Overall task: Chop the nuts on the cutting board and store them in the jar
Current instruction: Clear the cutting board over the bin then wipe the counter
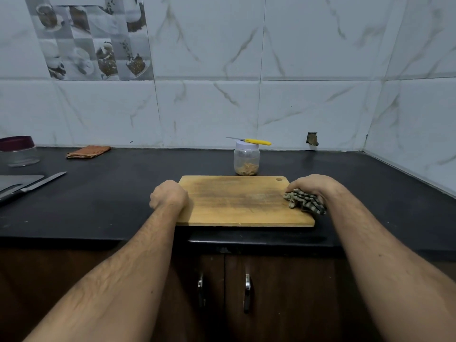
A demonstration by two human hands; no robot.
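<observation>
Wiping of the wooden cutting board (pixel 237 201), judged the step in hand, with chopping and storing apparently complete. Right hand (pixel 312 187) curled over a crumpled striped cloth (pixel 304 201), pressed on the board's right edge; left hand (pixel 169 195) at the board's left edge, fingers curled, whether gripping the edge or merely braced against it not discernible. Board lying flat on the dark surface (pixel 111 201), long axis left to right, hanging hole toward the far right corner, near edge close to the front of the surface. Clear jar (pixel 246 157) standing upright just behind the board, white lid on, chopped nuts (pixel 246 169) filling only its bottom; yellow-handled knife (pixel 249 141) balanced across the lid, long axis left to right, blade pointing left. For a good wipe: steady bracing at the left, cloth drawn flat across the board toward the left in overlapping strokes, crumbs gathered rather than scattered, no jolt to the board, given the knife resting loose on the jar nearby. No nuts visible on the board itself.
</observation>
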